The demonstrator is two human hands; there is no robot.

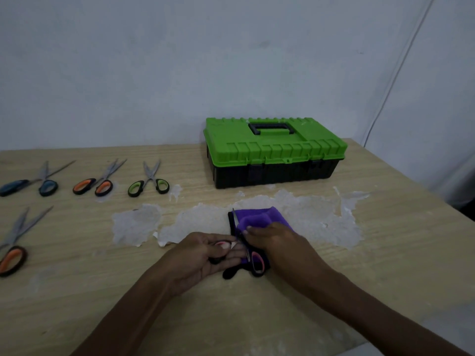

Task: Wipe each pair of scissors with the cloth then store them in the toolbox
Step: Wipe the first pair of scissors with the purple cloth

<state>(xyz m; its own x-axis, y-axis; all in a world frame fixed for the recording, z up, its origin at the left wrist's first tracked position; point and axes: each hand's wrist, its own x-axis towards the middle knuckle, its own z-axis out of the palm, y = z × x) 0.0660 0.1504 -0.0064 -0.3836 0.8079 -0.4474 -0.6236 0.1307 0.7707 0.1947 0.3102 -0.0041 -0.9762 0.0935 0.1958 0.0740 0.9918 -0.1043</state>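
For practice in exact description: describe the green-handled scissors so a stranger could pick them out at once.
Find the big green-lidded toolbox. Left of it three pairs lie in a row; the green-handled scissors are nearest it. Their row neighbours are the orange pair and the blue pair.

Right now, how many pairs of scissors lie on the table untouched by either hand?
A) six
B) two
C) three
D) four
D: four lie at the left, the blue-handled pair, the orange-handled pair, the green-handled pair and a second orange-handled pair nearer the person. The fifth, pink-handled pair is in the left hand, and the right hand holds the purple cloth on it.
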